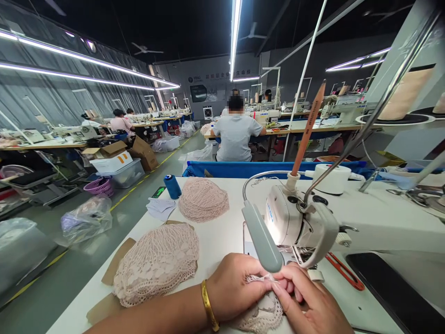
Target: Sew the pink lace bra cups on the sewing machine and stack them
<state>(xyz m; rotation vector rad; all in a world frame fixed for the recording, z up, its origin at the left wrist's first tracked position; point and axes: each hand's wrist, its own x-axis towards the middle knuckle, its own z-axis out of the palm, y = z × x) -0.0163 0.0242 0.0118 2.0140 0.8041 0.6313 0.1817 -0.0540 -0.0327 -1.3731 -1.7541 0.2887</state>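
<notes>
My left hand, with a gold bangle at the wrist, pinches the edge of a beige lace piece. My right hand grips the same lace from the other side, so the fingertips of both hands nearly meet. They are just in front of the sewing machine, beneath its grey lamp arm. Part of the lace is hidden by my fingers. To the left lies a stack of beige lace pieces on brown card, and behind it another lace stack.
A blue thread spool and white paper sit at the table's far left. Right of the machine are orange-red thread snips and a black phone-like slab. A pencil stands upright on the machine. A person sits ahead.
</notes>
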